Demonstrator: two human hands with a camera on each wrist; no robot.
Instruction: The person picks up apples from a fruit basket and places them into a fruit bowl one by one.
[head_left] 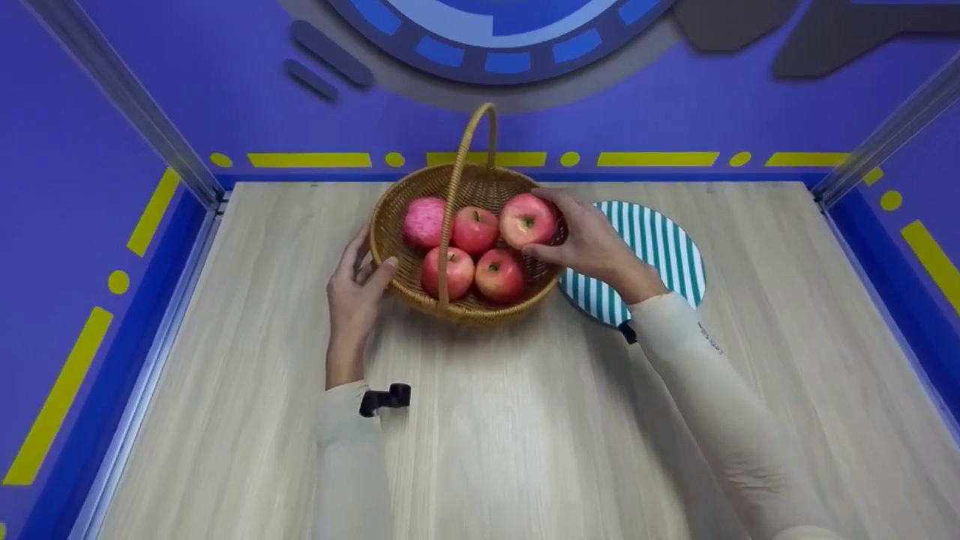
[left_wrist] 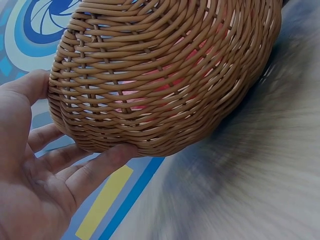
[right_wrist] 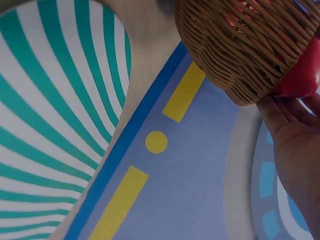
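A round wicker basket (head_left: pixel 480 319) with a tall arched handle (head_left: pixel 459 180) holds several red apples. The left hand (head_left: pixel 356 296) grips the basket's left side, thumb at the rim; in the left wrist view the fingers (left_wrist: pixel 107 162) touch the woven wall (left_wrist: pixel 150 85). At the right rim, the right hand (head_left: pixel 589 232) holds a red apple (head_left: pixel 527 220) between thumb and fingers. In the right wrist view that apple (right_wrist: pixel 302 72) is partly hidden by the basket. Two apples (head_left: pixel 448 272) lie at the front, one (head_left: pixel 475 229) in the middle, and a mottled pink fruit (head_left: pixel 424 222) at back left.
A round mat with green and white stripes (head_left: pixel 667 247) lies on the wooden table (head_left: pixel 480 450), right of the basket and partly under the right forearm. Blue panels with yellow marks (head_left: pixel 307 160) stand behind the table and at both sides.
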